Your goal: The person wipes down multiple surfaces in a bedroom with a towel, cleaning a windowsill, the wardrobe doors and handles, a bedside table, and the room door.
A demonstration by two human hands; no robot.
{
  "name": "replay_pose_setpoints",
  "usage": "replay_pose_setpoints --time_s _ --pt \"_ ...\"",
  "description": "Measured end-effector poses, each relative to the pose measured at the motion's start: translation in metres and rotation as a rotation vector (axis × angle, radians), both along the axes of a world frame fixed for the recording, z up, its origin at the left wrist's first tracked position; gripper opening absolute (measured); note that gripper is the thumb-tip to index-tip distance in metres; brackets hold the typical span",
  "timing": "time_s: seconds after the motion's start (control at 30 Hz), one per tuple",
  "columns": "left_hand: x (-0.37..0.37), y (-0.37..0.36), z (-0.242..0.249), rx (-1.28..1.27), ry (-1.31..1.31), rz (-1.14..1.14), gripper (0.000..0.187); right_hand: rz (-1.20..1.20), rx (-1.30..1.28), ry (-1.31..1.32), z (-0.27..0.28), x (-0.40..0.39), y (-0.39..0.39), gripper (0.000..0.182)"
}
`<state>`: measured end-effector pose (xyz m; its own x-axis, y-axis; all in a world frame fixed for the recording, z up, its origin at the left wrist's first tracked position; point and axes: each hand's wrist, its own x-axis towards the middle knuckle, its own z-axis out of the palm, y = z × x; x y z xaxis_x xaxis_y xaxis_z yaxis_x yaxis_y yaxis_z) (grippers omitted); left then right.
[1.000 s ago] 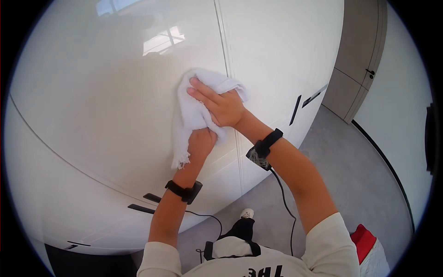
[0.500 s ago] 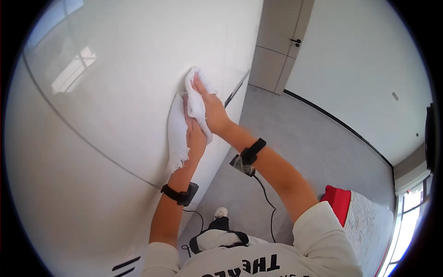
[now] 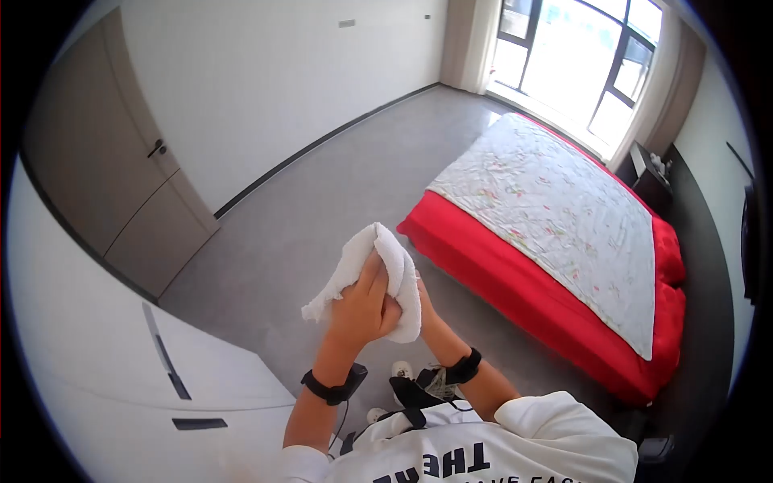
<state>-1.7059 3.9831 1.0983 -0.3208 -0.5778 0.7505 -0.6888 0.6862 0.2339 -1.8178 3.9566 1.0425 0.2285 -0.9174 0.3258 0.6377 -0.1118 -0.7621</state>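
Note:
A white cloth (image 3: pixel 407 286), folded and bunched, is held up in front of me between both hands. My left hand (image 3: pixel 364 304) grips it from the near side, fingers curled into a fold and thumb bent over it. Behind the cloth's right side is my right hand (image 3: pixel 427 310), its fingers mostly hidden by the fabric. A frayed corner of the cloth hangs out to the left. Each wrist wears a black strap with a small box. Both hands are away from the white cabinet (image 3: pixel 233 366).
A bed with a red sheet (image 3: pixel 499 278) and a floral cover (image 3: pixel 555 217) stands to the right. A brown door (image 3: pixel 105 161) is at the left, and a bright window (image 3: pixel 572 64) lies beyond the bed. Grey floor (image 3: pixel 322 193) stretches between them.
Both hands and the cloth have come off the white cabinet surface. My view has turned right toward the bed and window, and the cloth is now bunched between the hands.

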Motion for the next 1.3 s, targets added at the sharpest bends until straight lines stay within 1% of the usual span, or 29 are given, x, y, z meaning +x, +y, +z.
replay_pose_setpoints --time_s 0.03,0.1,0.13,0.23,0.27,0.33,0.37,0.43,0.5,0.53,0.6,0.67,0.8,1.07,1.2,1.3 --pt "-0.017 -0.015 0.001 -0.016 -0.017 -0.071 0.053 -0.103 -0.012 0.032 0.004 -0.020 -0.004 0.029" --pt "-0.050 -0.034 0.011 0.096 -0.047 -0.211 0.051 -0.276 -0.015 0.052 0.014 -0.056 -0.008 0.031" --pt "-0.063 -0.041 0.020 0.150 -0.072 -0.270 0.050 -0.331 -0.034 0.035 0.020 -0.069 -0.009 0.037" --pt "-0.099 -0.060 0.051 0.266 -0.178 -0.568 0.044 -0.506 -0.299 0.039 0.042 -0.107 -0.010 0.062" --pt "-0.108 -0.065 0.062 0.240 -0.151 -0.613 0.042 -0.295 -0.086 -0.375 0.040 -0.115 -0.015 0.065" --pt "-0.120 -0.067 0.086 0.196 -0.089 -0.695 0.040 -0.448 -0.056 -0.279 0.039 -0.132 -0.025 0.060" --pt "-0.121 -0.066 0.102 0.241 -0.015 -0.760 0.041 -0.488 -0.041 -0.245 0.036 -0.138 -0.032 0.060" --pt "-0.121 -0.055 0.137 0.277 0.092 -0.931 0.034 -0.513 -0.014 -0.202 0.026 -0.148 -0.043 0.058" --pt "-0.136 -0.046 0.155 0.122 0.127 -1.216 0.032 -0.524 0.028 -0.166 0.016 -0.156 -0.054 0.056" --pt "-0.142 -0.043 0.161 0.092 0.147 -1.324 0.032 -0.526 0.052 -0.146 0.010 -0.160 -0.057 0.055" --pt "-0.153 -0.031 0.168 0.098 0.178 -1.466 0.032 -0.520 0.084 -0.110 0.000 -0.165 -0.063 0.054" --pt "-0.159 -0.025 0.168 0.125 0.197 -1.557 0.032 -0.517 0.112 -0.081 -0.008 -0.169 -0.070 0.052" --pt "-0.166 -0.036 0.164 0.182 0.206 -1.600 0.031 -0.522 0.141 -0.036 -0.020 -0.179 -0.082 0.049" --pt "-0.141 -0.062 0.159 0.292 0.159 -1.498 0.031 -0.445 0.170 0.003 -0.029 -0.153 -0.120 0.043" --pt "-0.098 -0.074 0.168 0.322 0.168 -1.357 0.030 -0.376 0.170 0.028 -0.035 -0.125 -0.143 0.040" --pt "-0.049 -0.080 0.185 0.324 0.195 -1.217 0.030 -0.295 0.167 0.077 -0.043 -0.090 -0.165 0.038"
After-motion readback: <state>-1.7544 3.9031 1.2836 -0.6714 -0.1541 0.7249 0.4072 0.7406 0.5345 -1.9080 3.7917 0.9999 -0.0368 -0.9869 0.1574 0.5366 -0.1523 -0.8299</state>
